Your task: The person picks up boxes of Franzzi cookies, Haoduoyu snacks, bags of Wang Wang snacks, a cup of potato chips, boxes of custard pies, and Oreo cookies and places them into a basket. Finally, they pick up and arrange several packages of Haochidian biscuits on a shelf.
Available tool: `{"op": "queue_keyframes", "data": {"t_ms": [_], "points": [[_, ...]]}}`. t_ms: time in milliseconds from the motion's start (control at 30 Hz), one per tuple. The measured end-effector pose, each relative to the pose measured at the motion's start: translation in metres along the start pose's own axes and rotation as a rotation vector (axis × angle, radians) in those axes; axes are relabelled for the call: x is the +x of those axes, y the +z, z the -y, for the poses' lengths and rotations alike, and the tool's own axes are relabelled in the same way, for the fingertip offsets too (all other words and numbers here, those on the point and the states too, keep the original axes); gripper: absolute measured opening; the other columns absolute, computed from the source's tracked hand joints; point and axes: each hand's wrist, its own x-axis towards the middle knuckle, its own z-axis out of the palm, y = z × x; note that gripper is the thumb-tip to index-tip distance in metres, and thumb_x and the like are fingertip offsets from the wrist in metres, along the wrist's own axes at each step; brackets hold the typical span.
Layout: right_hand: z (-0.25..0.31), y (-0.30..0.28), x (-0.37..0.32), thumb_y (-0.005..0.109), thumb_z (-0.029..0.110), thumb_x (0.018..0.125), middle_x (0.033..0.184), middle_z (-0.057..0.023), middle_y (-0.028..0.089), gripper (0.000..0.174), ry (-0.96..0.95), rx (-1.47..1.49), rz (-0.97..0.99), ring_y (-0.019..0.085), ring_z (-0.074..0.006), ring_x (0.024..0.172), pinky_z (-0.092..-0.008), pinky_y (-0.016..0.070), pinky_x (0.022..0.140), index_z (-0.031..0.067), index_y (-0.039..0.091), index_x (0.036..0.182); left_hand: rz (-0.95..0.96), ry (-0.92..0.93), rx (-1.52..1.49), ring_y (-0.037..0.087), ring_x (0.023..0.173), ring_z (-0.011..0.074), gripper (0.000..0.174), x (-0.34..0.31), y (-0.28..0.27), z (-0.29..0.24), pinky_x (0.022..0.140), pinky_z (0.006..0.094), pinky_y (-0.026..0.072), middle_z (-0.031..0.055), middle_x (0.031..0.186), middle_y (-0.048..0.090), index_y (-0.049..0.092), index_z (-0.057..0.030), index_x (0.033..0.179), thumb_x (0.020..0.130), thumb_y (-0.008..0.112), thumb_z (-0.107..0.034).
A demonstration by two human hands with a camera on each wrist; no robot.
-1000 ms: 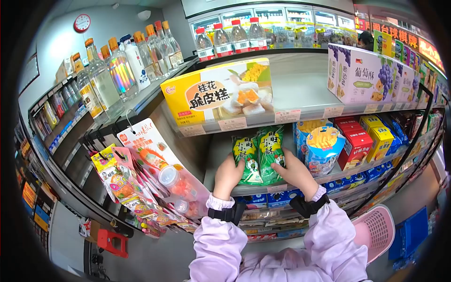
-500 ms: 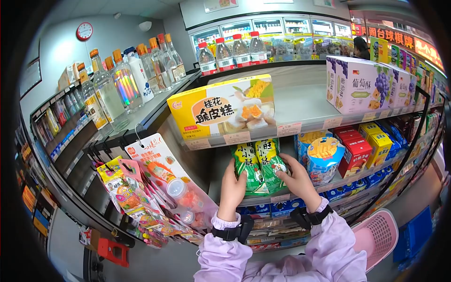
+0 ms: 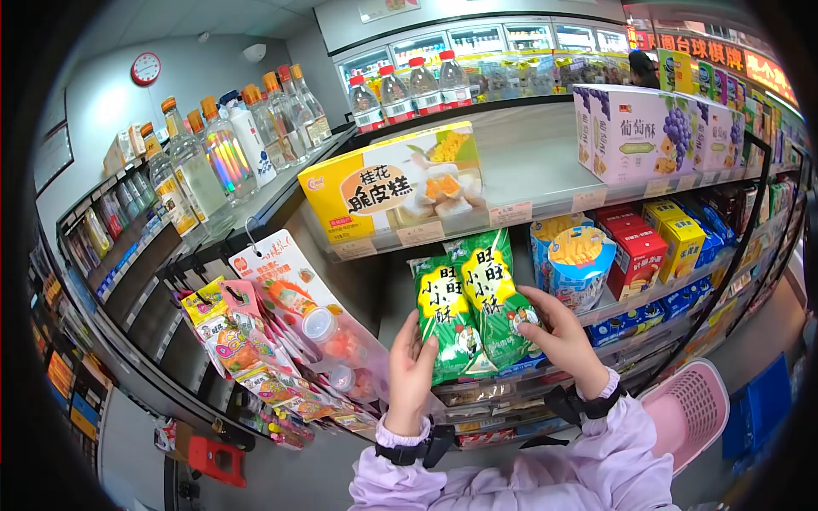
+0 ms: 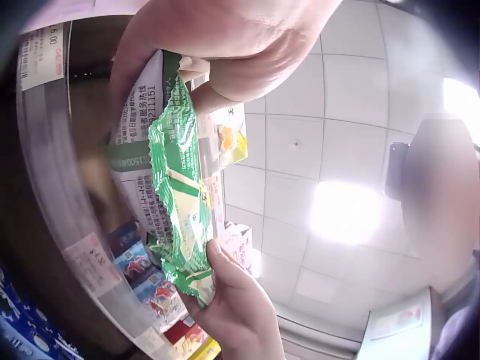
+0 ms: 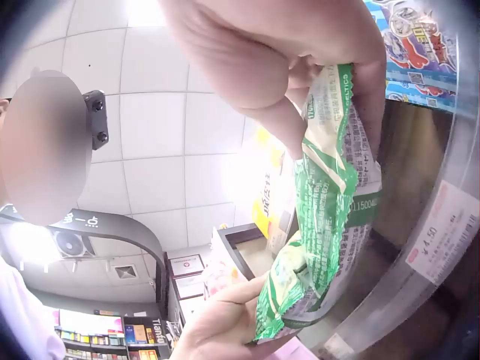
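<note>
Two green snack bags (image 3: 496,298) with yellow patches and black characters are held side by side, fronts facing the head camera. My left hand (image 3: 412,368) grips the outer edge of the left bag (image 3: 446,319), thumb on the front. The right bag's outer edge is in my right hand (image 3: 569,339), thumb also on its front. In the head view the bags overlap the shelf edge. In the left wrist view the crimped green end (image 4: 176,180) and printed white back show between both hands. The right wrist view shows the bag ends (image 5: 322,202) likewise.
Above stands a yellow cake box (image 3: 392,187) on the upper shelf. Blue snack tubs (image 3: 581,260) and a red box (image 3: 632,251) are right of the bags. Hanging candy packs (image 3: 247,341) are at left, glass bottles (image 3: 226,162) behind them. A pink basket (image 3: 688,409) sits lower right.
Both hands have drawn the two snack bags out of the lower shelf toward me. The bags now appear larger and overlap the shelf edge.
</note>
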Motion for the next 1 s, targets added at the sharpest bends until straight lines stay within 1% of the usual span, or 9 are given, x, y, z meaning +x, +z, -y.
{"op": "queue_keyframes", "data": {"t_ms": [233,333,433,467,600,700,800,900,1000], "points": [[-0.004,0.000,-0.046,0.058,0.003,0.083,0.121,-0.0131,0.050,0.050,-0.003,0.024,-0.028,0.048,-0.0170,0.112,-0.0281,0.0376,0.094,-0.0015,0.039,0.129,-0.021,-0.008,-0.010,0.043,0.119,0.0234,0.053,-0.043,0.006,0.004,0.100,0.0334,0.0326,0.0203,0.130,0.041,0.027,0.0097,0.132,0.087,0.052,-0.001],[-0.010,-0.007,-0.063,0.057,-0.002,0.082,0.126,-0.0118,0.045,0.054,0.018,0.005,-0.001,0.044,-0.0169,0.117,-0.0292,0.0344,0.098,-0.0024,0.034,0.131,0.002,-0.003,-0.014,0.042,0.119,0.0238,0.056,-0.056,0.012,0.007,0.100,0.0342,0.0332,0.0204,0.131,0.040,0.026,0.0102,0.133,0.086,0.054,-0.004],[-0.008,-0.009,-0.077,0.058,0.003,0.083,0.122,-0.0142,0.049,0.049,-0.001,-0.012,-0.042,0.047,-0.0189,0.114,-0.0290,0.0366,0.095,-0.0015,0.040,0.128,0.003,0.000,-0.015,0.041,0.121,0.0253,0.059,-0.068,0.016,0.011,0.101,0.0358,0.0320,0.0214,0.133,0.038,0.024,0.0104,0.133,0.086,0.055,-0.006],[-0.005,-0.012,-0.082,0.059,0.002,0.082,0.123,-0.0136,0.047,0.050,-0.006,-0.050,-0.028,0.046,-0.0193,0.115,-0.0295,0.0360,0.096,-0.0011,0.040,0.128,0.007,0.007,-0.016,0.040,0.122,0.0257,0.059,-0.072,0.018,0.011,0.101,0.0360,0.0318,0.0217,0.133,0.038,0.024,0.0103,0.134,0.086,0.055,-0.006],[-0.007,-0.025,-0.104,0.062,-0.002,0.078,0.127,-0.0136,0.042,0.055,-0.015,0.074,-0.051,0.043,-0.0209,0.119,-0.0312,0.0336,0.100,-0.0004,0.039,0.128,0.047,0.069,0.019,0.040,0.122,0.0270,0.060,-0.085,0.034,0.014,0.102,0.0366,0.0307,0.0221,0.134,0.037,0.023,0.0098,0.134,0.086,0.055,-0.007],[-0.001,-0.049,-0.125,0.062,-0.001,0.077,0.127,-0.0139,0.042,0.055,-0.028,0.014,-0.099,0.042,-0.0214,0.120,-0.0314,0.0328,0.101,-0.0007,0.039,0.127,0.110,0.111,0.021,0.040,0.122,0.0277,0.061,-0.090,0.058,0.017,0.102,0.0375,0.0306,0.0219,0.133,0.038,0.024,0.0092,0.134,0.086,0.056,-0.011],[0.010,-0.080,-0.154,0.061,-0.001,0.076,0.127,-0.0144,0.043,0.056,-0.043,-0.044,-0.178,0.042,-0.0230,0.120,-0.0313,0.0323,0.101,-0.0005,0.040,0.128,0.186,0.065,0.003,0.041,0.121,0.0279,0.062,-0.097,0.094,0.021,0.101,0.0381,0.0317,0.0218,0.133,0.038,0.023,0.0093,0.134,0.086,0.056,-0.013],[0.019,-0.115,-0.193,0.062,-0.002,0.076,0.127,-0.0145,0.042,0.057,-0.032,-0.142,-0.263,0.043,-0.0236,0.119,-0.0314,0.0334,0.100,-0.0001,0.039,0.128,0.313,0.010,-0.060,0.040,0.121,0.0278,0.059,-0.109,0.133,0.034,0.101,0.0377,0.0320,0.0222,0.132,0.037,0.021,0.0093,0.135,0.087,0.052,-0.003],[0.023,-0.148,-0.239,0.061,-0.003,0.076,0.128,-0.0134,0.041,0.057,0.042,-0.110,-0.368,0.042,-0.0224,0.120,-0.0320,0.0342,0.099,-0.0008,0.040,0.128,0.468,-0.036,-0.117,0.041,0.121,0.0281,0.059,-0.124,0.178,0.054,0.101,0.0377,0.0315,0.0227,0.132,0.037,0.020,0.0102,0.134,0.087,0.052,-0.002]]}}
